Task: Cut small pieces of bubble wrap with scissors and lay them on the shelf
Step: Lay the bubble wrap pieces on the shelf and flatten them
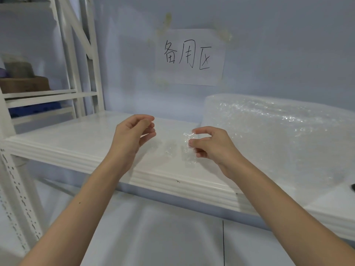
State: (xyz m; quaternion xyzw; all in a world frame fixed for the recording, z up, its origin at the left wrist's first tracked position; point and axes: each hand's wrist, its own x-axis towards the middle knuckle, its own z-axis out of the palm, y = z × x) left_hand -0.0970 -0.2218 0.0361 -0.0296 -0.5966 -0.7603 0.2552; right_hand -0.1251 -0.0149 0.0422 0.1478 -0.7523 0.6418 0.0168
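Right hand [209, 144] pinches a bubble wrap piece [189, 144]; left hand [134, 133] looks empty, fingers curled. We advise flattening it on the shelf [76, 139] below.

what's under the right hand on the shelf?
A small bubble wrap piece, pinched by the right hand, hangs over the white shelf. Another faint clear piece may lie left of it. The hand hides whatever is directly beneath it.
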